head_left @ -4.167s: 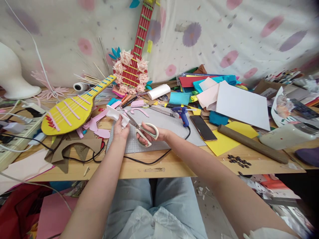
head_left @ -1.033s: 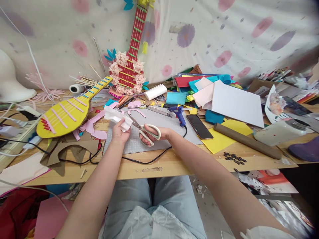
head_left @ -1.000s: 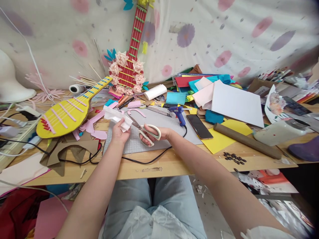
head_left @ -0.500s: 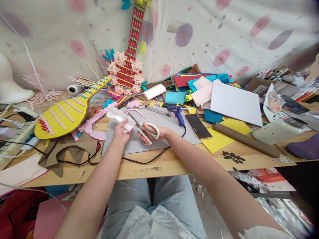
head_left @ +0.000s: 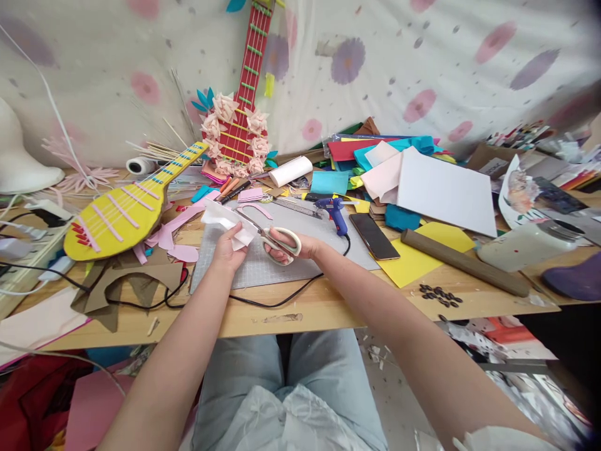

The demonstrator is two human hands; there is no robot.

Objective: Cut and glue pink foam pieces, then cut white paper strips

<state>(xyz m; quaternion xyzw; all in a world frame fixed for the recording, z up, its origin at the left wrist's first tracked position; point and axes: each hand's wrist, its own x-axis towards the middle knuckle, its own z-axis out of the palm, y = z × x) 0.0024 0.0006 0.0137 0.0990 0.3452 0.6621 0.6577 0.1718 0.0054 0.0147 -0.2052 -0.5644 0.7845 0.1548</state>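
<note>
The left hand grasps a creased white paper between thumb and fingers above the left part of the grey cutting mat, while the fingers of the right hand are wrapped through the pale handles of the scissors. The scissor blades point forward and left, meeting the paper's right side in view; whether they bite into it cannot be determined. A blue glue gun rests on the mat's right part, a dark phone just right of it, and a yellow stringed instrument sits left of the paper.
</note>
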